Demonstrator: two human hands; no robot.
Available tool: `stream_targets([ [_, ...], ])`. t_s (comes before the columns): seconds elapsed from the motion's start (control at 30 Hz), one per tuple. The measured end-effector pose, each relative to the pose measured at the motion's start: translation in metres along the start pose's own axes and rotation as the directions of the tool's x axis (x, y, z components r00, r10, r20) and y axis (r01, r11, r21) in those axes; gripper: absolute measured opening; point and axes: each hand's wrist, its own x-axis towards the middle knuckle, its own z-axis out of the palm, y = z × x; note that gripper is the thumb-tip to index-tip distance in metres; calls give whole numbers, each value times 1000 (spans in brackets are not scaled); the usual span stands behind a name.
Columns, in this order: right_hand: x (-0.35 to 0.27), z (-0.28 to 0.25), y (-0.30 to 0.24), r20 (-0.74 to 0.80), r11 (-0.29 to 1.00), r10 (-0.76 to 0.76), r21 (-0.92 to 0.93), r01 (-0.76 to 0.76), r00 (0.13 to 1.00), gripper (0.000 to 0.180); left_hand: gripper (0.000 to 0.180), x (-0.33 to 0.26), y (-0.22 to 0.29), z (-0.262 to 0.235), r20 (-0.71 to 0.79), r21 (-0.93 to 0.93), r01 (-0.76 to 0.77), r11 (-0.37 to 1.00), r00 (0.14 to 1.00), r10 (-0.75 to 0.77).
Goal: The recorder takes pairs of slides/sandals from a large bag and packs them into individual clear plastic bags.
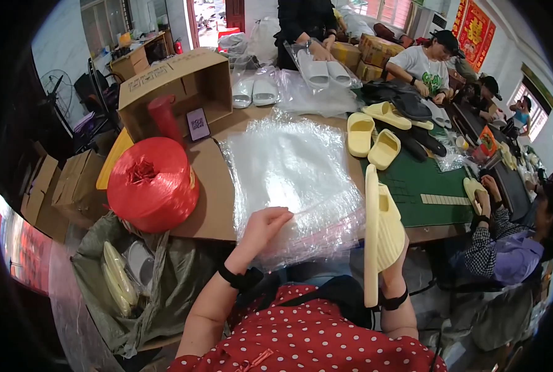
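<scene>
A stack of clear plastic bags point(289, 161) lies on the cardboard-covered table in front of me. My left hand point(267, 227) is at the near edge of the stack, fingers pressed together on the top bag's film; its thumb is mostly hidden. My right hand point(395, 266) holds a pale yellow slide slipper point(388, 232) on edge, right of the stack, with its sole upright and facing left. Part of that hand is hidden behind the slipper's strap. Just beyond, a pair of yellow slippers point(383, 149) sits on the table, with more yellow and black ones behind.
A large red roll of plastic twine point(152, 184) and an open cardboard box point(177, 93) stand left. Below them hangs a grey-green sack point(112, 273) holding bagged slippers. A green cutting mat point(422, 195) lies right. Co-workers handle slippers across the table and along the right side.
</scene>
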Motion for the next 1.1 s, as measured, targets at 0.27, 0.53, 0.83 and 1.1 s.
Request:
stream_targets([
  [0.27, -5, -2, 5, -33, 985, 85, 156, -78, 996, 40, 45, -6, -9, -3, 199, 524, -401, 751, 916, 349],
  [0.53, -5, 22, -22, 132, 993, -91, -63, 100, 987, 34, 25, 4, 4, 2, -10, 433, -211, 876, 971, 238],
  [0.83, -20, 46, -23, 568, 825, 163, -527, 204, 807, 19, 28, 9, 9, -5, -117, 173, -101, 980, 986, 122],
  [1.1, -12, 63, -14, 425, 683, 51, -675, 279, 904, 20, 35, -7, 52, -4, 296, 475, -556, 682, 831, 471],
])
